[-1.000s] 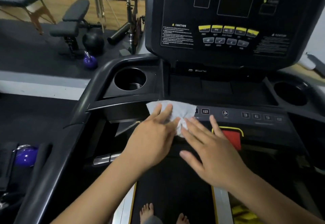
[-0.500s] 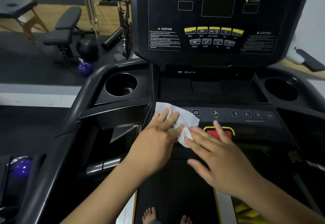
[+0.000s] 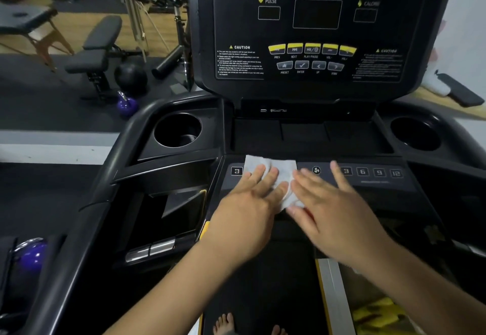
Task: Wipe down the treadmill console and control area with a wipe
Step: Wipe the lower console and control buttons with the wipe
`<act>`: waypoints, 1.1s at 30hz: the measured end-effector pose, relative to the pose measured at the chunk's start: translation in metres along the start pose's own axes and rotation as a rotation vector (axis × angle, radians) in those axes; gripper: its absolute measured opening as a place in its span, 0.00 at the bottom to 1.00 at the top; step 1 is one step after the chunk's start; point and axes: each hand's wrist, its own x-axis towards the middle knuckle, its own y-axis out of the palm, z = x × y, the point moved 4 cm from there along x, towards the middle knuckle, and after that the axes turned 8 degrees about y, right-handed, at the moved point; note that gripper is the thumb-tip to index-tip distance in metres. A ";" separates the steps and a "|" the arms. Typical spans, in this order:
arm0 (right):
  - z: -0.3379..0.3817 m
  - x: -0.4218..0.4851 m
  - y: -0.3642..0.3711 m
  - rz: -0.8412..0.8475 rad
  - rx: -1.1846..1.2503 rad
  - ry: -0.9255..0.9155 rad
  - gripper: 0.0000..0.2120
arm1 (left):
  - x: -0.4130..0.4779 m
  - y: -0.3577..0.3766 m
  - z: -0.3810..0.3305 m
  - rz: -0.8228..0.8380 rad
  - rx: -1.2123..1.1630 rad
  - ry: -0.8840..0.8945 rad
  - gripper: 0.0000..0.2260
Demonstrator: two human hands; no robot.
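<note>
1. Fingers (image 3: pixel 265 177) of your left hand (image 3: pixel 247 211) lie flat and spread on the wipe (image 3: pixel 278 174), pressing it down, not clenched round it. Your right hand (image 3: pixel 334 213) is flat too, fingers splayed, inner edge touching the wipe's right side. It's motion-blurred, so real grip there: cannot tell.
2. Wipe sits at frame centre, on the left-middle of the control strip (image 3: pixel 378 181), between the "3" key (image 3: pixel 236 171) and the fan key (image 3: pixel 316 170). Lower corner is bunched between both hands.
3. Progress, as a judgement: early to mid. You're on the lower strip only. No streaks or wet sheen readable on the black plastic, so which parts are already clean is not checkable.
4. Strip keys toward centre right (3/6/9/12 keys (image 3: pixel 370 172)) are not under the wipe at this moment.
5. Likely left: upper console (image 3: pixel 313 32) at top centre with its yellow buttons (image 3: pixel 311 49), the tray below it, and both cup holders: left cup holder (image 3: pixel 177 131), right cup holder (image 3: pixel 415 133).
6. Red stop area is mostly hidden under your right hand. Go light there and on the keys.
</note>
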 end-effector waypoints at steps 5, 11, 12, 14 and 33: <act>0.001 0.000 0.003 -0.041 -0.032 0.019 0.28 | 0.012 0.003 -0.003 0.057 0.046 0.001 0.25; -0.014 0.014 0.000 -0.036 -0.029 0.112 0.28 | 0.047 -0.001 -0.012 0.221 0.091 -0.024 0.27; -0.015 0.006 0.001 -0.044 -0.017 0.105 0.27 | 0.041 0.000 -0.015 0.205 0.072 -0.003 0.27; -0.021 -0.013 0.005 -0.060 -0.008 0.099 0.26 | 0.027 0.001 -0.026 0.161 0.040 0.048 0.28; -0.069 -0.032 0.007 0.047 0.019 0.316 0.37 | 0.055 0.009 -0.057 0.308 -0.017 0.139 0.33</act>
